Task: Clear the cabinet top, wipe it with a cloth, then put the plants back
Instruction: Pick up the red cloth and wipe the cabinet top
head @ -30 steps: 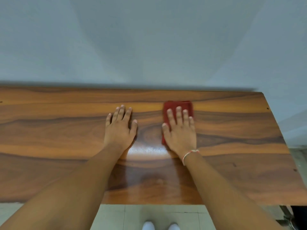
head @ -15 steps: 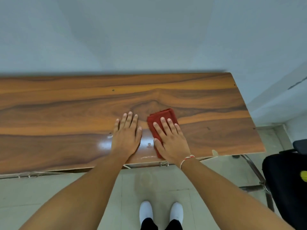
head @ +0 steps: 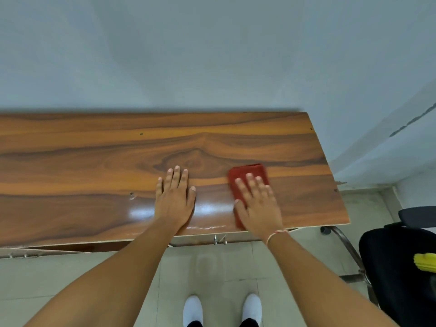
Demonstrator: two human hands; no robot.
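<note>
While our right hand (head: 258,204) presses flat on the folded red cloth (head: 247,178), fingers straight and lightly spread, we are in the wiping step. Our left hand (head: 174,199) lies flat beside it on the bare wood, fingers straight and close together, holding nothing, and looks to be bracing us. The cloth sits on the right part of the cabinet top (head: 94,166), near the front edge, touching the wood.

No plants stand on the top anywhere in view, so we judge the clearing done. How much of the wood has been wiped we cannot tell; a glossy patch shows between and around our hands, but that may only be reflected light. The left end of the top runs out of view.

Left to do, as we judge it: finish the wipe across whatever is unwiped, set the cloth aside, then fetch the plants and put them back. We see no plants at all. A black chair (head: 396,267) stands at the right, with something yellow (head: 425,262) on it that we cannot identify.
</note>
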